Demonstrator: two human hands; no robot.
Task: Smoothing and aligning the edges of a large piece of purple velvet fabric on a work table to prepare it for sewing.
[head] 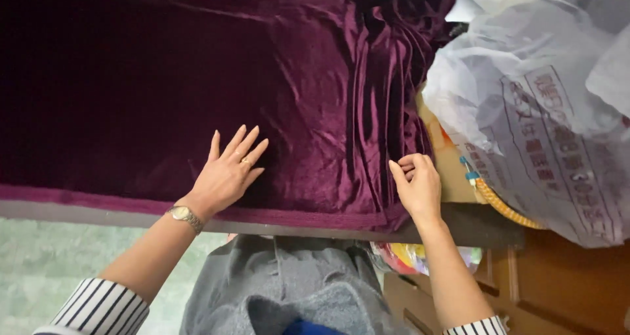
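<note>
Left hand [226, 174] lies flat, fingers spread, on the purple cloth [197, 79]; right hand [417, 184] pinches its bunched right edge on the bench [472, 227].

It looked like a home sewing corner: velvet cloth [197, 79] covered a table [472, 223], plastic bags [545, 112] piled at two o'clock, wooden drawers [525, 289] at four.

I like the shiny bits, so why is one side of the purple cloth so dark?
Head view: light catches the folds of the purple velvet cloth near the right hand, giving bright sheen; its far left lies in deep shadow; the left hand looks sharp.
</note>
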